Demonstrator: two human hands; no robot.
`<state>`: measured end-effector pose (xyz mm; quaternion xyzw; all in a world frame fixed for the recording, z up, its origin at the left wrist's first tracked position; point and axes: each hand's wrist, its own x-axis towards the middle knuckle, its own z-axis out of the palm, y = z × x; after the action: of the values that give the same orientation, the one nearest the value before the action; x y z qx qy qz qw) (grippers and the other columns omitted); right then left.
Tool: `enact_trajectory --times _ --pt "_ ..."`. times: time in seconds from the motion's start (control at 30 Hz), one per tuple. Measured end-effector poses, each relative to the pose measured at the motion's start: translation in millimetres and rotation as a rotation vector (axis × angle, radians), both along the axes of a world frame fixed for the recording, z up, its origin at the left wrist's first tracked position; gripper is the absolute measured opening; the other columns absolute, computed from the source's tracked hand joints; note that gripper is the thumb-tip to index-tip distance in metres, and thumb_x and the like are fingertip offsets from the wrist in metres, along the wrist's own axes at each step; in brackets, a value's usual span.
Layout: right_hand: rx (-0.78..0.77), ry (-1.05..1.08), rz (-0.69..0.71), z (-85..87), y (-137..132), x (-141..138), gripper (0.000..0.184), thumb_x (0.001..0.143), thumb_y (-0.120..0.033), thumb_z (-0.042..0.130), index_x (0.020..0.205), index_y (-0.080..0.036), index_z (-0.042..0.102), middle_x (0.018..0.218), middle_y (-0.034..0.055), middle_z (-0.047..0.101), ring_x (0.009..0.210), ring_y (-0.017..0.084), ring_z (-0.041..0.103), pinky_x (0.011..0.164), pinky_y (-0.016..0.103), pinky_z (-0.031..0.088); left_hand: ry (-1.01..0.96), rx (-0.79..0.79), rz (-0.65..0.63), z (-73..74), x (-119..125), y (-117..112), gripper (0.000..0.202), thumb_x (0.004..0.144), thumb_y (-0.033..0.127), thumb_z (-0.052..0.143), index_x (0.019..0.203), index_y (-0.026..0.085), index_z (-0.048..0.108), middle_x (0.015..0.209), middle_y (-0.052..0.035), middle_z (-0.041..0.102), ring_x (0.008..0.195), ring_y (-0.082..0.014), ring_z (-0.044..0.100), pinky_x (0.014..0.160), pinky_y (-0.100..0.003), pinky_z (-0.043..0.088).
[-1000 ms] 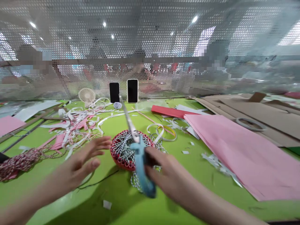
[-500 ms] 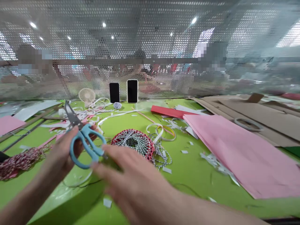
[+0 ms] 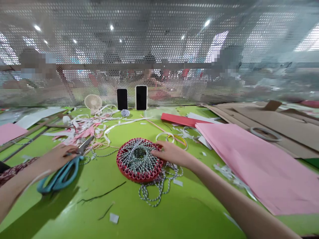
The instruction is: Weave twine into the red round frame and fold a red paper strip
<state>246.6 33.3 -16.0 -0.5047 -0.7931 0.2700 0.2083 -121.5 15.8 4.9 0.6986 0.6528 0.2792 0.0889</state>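
Note:
My left hand (image 3: 58,156) is closed around the blade end of a pair of scissors (image 3: 61,176), low over the left of the green table. Their blue handles point toward me. In the middle lies a round red loom (image 3: 139,177) strung with black-and-white cord that crosses into a star around a central hole. My right hand (image 3: 170,153) grips the loom's right rim, with its thumb on top and its other fingers partly hidden behind. Loose black-and-white cord (image 3: 152,198) trails in loops from the loom's right and front side.
Pink paper (image 3: 251,159) and brown cardboard (image 3: 279,126) cover the right side. A red strip (image 3: 181,119) and tape rings lie behind the loom. White and pink scraps (image 3: 84,127) are heaped at left. Two phones (image 3: 141,98) stand before a perforated screen (image 3: 159,49).
My left hand has moved down and left with the scissors. My right hand has left the scissor handles and taken hold of the loom's right rim.

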Motion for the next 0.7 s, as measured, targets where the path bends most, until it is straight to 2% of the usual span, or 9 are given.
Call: enact_trajectory --times 0.07,0.13,0.2,0.27,0.33,0.4,0.53,0.63,0.7 --pt "0.007 0.078 -0.069 -0.8 1.3 0.9 0.021 0.076 -0.032 0.051 0.084 -0.018 0.064 0.076 0.0086 0.066 0.065 0.02 0.06 0.059 0.034 0.048 0.263 0.064 0.02 7.2 11.8 -1.2 0.032 0.071 0.043 0.049 0.08 0.018 0.065 0.078 -0.0081 0.064 0.084 -0.0319 0.059 0.084 -0.05 0.038" --pt "0.051 0.144 -0.14 0.4 1.4 0.8 0.02 0.073 -0.03 0.053 0.087 -0.018 0.062 0.08 0.0088 0.065 0.067 0.019 0.059 0.059 0.033 0.046 0.33 0.087 0.017 16.4 34.5 -4.9 0.039 0.078 0.046 0.038 0.094 0.019 0.061 0.085 -0.0064 0.063 0.087 -0.0302 0.057 0.083 -0.047 0.04" --pt "0.113 0.201 -0.185 3.2 -1.0 -1.2 0.025 0.072 -0.029 0.052 0.093 -0.016 0.058 0.087 0.0092 0.062 0.065 0.017 0.056 0.059 0.032 0.045 0.234 -0.001 -0.039 24.8 63.8 -8.1 0.044 0.081 0.051 0.032 0.108 0.023 0.054 0.089 -0.0051 0.064 0.079 -0.0258 0.06 0.078 -0.042 0.044" --pt "0.176 0.265 -0.195 6.7 -5.9 -4.1 0.031 0.072 -0.028 0.051 0.1 -0.015 0.052 0.092 0.0084 0.057 0.059 0.013 0.052 0.057 0.031 0.044 0.076 -0.065 -0.241 30.1 93.3 -8.7 0.053 0.081 0.051 0.035 0.126 0.024 0.037 0.109 -0.0068 0.059 0.093 -0.0254 0.057 0.082 -0.038 0.043" --pt "0.238 0.338 -0.184 10.1 -12.1 -6.8 0.033 0.071 -0.025 0.051 0.102 -0.016 0.049 0.095 0.0069 0.052 0.057 0.01 0.049 0.057 0.03 0.044 -0.044 -0.151 -0.371 31.5 117.6 -6.5 0.06 0.08 0.051 0.04 0.132 0.024 0.026 0.116 -0.0086 0.055 0.1 -0.0248 0.055 0.084 -0.036 0.044" --pt "0.307 0.388 -0.184 12.8 -17.1 -8.0 0.033 0.07 -0.022 0.052 0.102 -0.017 0.049 0.094 0.0053 0.049 0.058 0.01 0.048 0.059 0.03 0.044 -0.141 -0.135 -0.415 29.9 134.3 -2.7 0.062 0.079 0.05 0.042 0.132 0.024 0.024 0.12 -0.0091 0.052 0.104 -0.0254 0.052 0.088 -0.037 0.042" --pt "0.366 0.472 -0.186 13.0 -17.6 -5.7 0.042 0.074 -0.031 0.055 0.113 -0.021 0.045 0.093 0.005 0.049 0.064 0.013 0.049 0.066 0.034 0.046 -0.328 -0.016 -0.408 22.1 148.8 4.4 0.053 0.081 0.045 0.042 0.128 0.025 0.029 0.125 -0.0064 0.049 0.11 -0.0247 0.048 0.092 -0.038 0.039" --pt "0.279 0.549 -0.158 9.1 -11.4 -3.5 0.057 0.074 -0.043 0.054 0.125 -0.024 0.035 0.104 0.0089 0.052 0.08 0.019 0.054 0.076 0.041 0.045 -0.438 0.097 -0.34 14.9 153.7 5.1 0.051 0.081 0.042 0.046 0.126 0.024 0.031 0.12 -0.0068 0.051 0.108 -0.0236 0.048 0.092 -0.037 0.04" --pt "0.192 0.592 -0.11 6.2 -8.0 -3.4 0.058 0.077 -0.043 0.051 0.128 -0.025 0.03 0.113 0.0098 0.052 0.094 0.022 0.053 0.083 0.043 0.044 -0.491 0.113 -0.306 10.0 157.2 2.5 0.052 0.08 0.042 0.048 0.124 0.023 0.031 0.116 -0.0075 0.053 0.105 -0.0232 0.05 0.09 -0.037 0.042"
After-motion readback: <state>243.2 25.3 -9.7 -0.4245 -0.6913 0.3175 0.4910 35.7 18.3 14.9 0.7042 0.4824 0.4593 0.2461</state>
